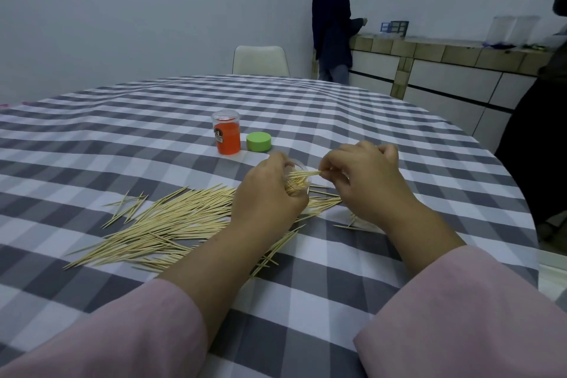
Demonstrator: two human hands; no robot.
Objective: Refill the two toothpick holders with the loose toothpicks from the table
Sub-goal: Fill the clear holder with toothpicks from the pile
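Toothpicks going into a clear holder at the middle of the checked worktop (399,120).

Left hand (270,193) has its grip clamped around the clear holder (299,182), tilted, partly hidden. Right hand (365,175) pinches a small bundle of toothpicks (303,174) at the holder mouth. Loose toothpicks (171,221) lie spread to the left, near the hands. Farther away stand an orange holder (227,135) and, just beside it on the right, a green cap (259,141).

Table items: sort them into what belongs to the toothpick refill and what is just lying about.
Belongs to the job:
- loose toothpicks
- clear holder, gripped by the left hand
- toothpick bundle, pinched by the right hand
- orange holder
- green lid

Just there:
- checked tablecloth
- white chair
- counter
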